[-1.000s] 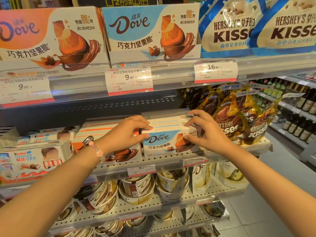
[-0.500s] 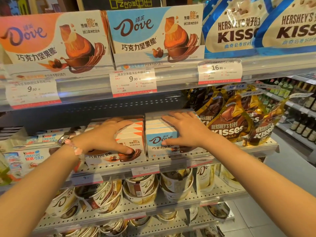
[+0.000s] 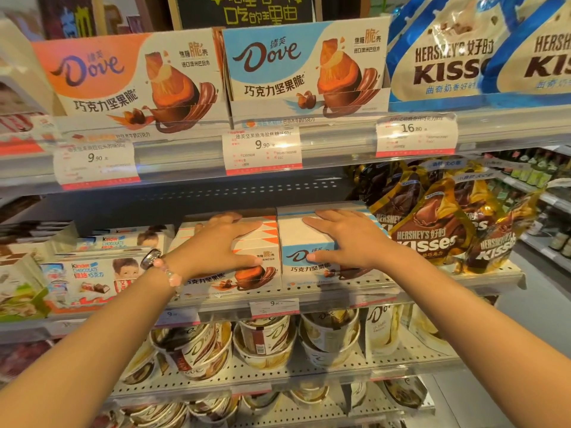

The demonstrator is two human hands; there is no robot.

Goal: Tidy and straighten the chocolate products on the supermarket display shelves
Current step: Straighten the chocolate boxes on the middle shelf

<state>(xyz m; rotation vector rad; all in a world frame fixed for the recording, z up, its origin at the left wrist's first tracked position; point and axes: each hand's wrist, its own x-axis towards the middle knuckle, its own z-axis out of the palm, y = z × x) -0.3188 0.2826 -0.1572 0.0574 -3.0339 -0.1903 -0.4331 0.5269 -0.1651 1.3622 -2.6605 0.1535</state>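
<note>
On the middle shelf [image 3: 340, 296] an orange-and-white Dove box stack [image 3: 247, 273] stands side by side with a blue-and-white Dove box stack [image 3: 304, 267]. My left hand [image 3: 216, 245] lies over the top of the orange stack, thumb down on its front face. My right hand [image 3: 349, 239] covers the top of the blue stack, thumb on the front by the logo. Both stacks sit close to the shelf's front lip and touch each other.
Gold Hershey's Kisses bags [image 3: 432, 230] crowd the right of the blue stack. Kinder chocolate boxes [image 3: 89, 279] stand to the left. Dove cups [image 3: 262, 341] fill the shelf below. Above are large Dove display boxes [image 3: 302, 66] and white Hershey's bags [image 3: 448, 57]. An aisle opens at the right.
One second ago both hands gripped the blue box by its sides. My left hand has moved left onto the orange stack, and my right hand has laid itself flat on the blue one.
</note>
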